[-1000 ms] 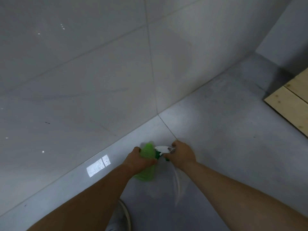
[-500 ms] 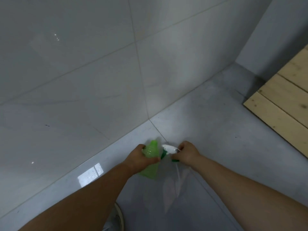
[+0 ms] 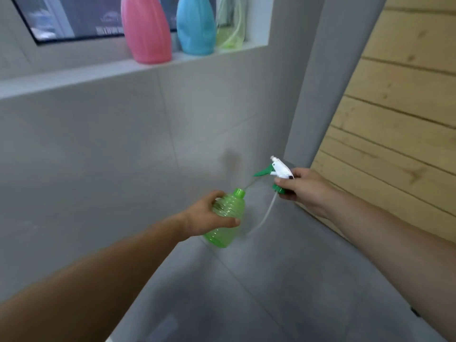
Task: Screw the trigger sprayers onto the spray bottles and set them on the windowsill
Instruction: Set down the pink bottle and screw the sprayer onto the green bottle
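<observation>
- Below the windowsill [image 3: 74,77], the green bottle [image 3: 225,218] is gripped round its ridged middle by the left hand [image 3: 209,218].
- The sprayer [image 3: 278,172], its thin tube dangling, is clasped in the right hand [image 3: 301,188].
- Both look light; the bottle is probably squashy.

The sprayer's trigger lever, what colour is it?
Green, on a white sprayer body; only the head view shows it.

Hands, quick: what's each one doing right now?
Left hand: closed around the green bottle.
Right hand: closed on the trigger sprayer, apart from the bottle.
</observation>
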The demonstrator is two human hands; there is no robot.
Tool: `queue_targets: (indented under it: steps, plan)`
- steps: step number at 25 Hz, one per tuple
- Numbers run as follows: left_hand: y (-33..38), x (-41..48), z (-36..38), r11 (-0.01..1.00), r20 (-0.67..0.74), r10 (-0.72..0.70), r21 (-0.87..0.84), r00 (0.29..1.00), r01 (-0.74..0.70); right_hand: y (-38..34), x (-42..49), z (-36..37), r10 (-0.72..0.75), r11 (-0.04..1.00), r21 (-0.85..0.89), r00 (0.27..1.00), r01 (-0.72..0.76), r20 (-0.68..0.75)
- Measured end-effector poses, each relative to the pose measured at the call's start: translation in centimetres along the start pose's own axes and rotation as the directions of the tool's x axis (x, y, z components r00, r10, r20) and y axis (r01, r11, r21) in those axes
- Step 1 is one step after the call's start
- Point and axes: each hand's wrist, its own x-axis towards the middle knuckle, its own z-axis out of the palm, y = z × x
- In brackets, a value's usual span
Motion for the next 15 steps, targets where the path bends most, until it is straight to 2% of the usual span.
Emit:
queue_targets:
  steps: [4, 8, 11, 15]
  plan:
    - [5.6, -3.9, -1.2, 0.987, -0.027, 0.161, 0.028, 0.987, -0.16, -6.4, -5.4, -3.8, -0.22, 0.964, 0.118, 0.964, 0.239, -0.151]
    - [7.8, -6.6, -1.3, 0.971, -0.018, 0.235, -0.04, 0.972, -0.235, -9.6, -9.2, -7.0, -0.308, 0.865, 0.293, 0.892, 0.407, -0.331]
    - [7.6, -7.5, -0.7, 0.967, -0.008, 0.255, -0.024, 0.967, -0.255, -9.9, -10.2, -7.2, -0.31, 0.847, 0.319, 0.882, 0.426, -0.353]
    - [7.3, -7.5, -0.5, 0.956, 0.0, 0.29, 0.048, 0.957, -0.289, -9.6, -10.5, -7.2, -0.281, 0.855, 0.346, 0.906, 0.386, -0.317]
